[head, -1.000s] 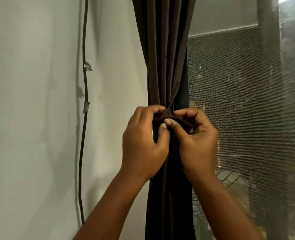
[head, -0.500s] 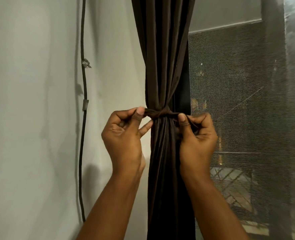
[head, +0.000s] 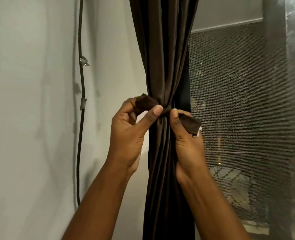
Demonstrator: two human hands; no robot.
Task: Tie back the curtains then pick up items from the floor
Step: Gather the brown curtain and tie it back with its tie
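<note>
We have the dark brown curtain (head: 162,58) gathered into one bundle at the left edge of the window, next to the pale wall (head: 30,118). A tie-back strip (head: 145,103) of the same cloth is wrapped around the bundle and crossed at a knot (head: 165,112) at its front.

Hand state: the left hand (head: 127,134) pinches the left tail of the strip between thumb and curled fingers. The right hand (head: 186,142) pinches the right tail (head: 190,123), thumb pressed close beside the knot. Both hands are closed on cloth.

Procedure for this step, as we judge it:
1. Pull both tails outward, level and with equal force, so the knot seats at the centre of the bundle.
2. Keep the thumbs near the knot to stop it loosening.
3. Check that no fold escapes above or below the strip before letting go.

Risk: an uneven pull may slide the knot sideways or leave it slack.

Limits of view: the back of the wrap is hidden behind the bundle. The top and the hem of the curtain are cut off. We cannot tell whether the knot is single or double. The floor and its items are out of frame. The mesh screen (head: 238,101) blurs whatever lies outside. A black cable (head: 81,84) runs down the wall.
</note>
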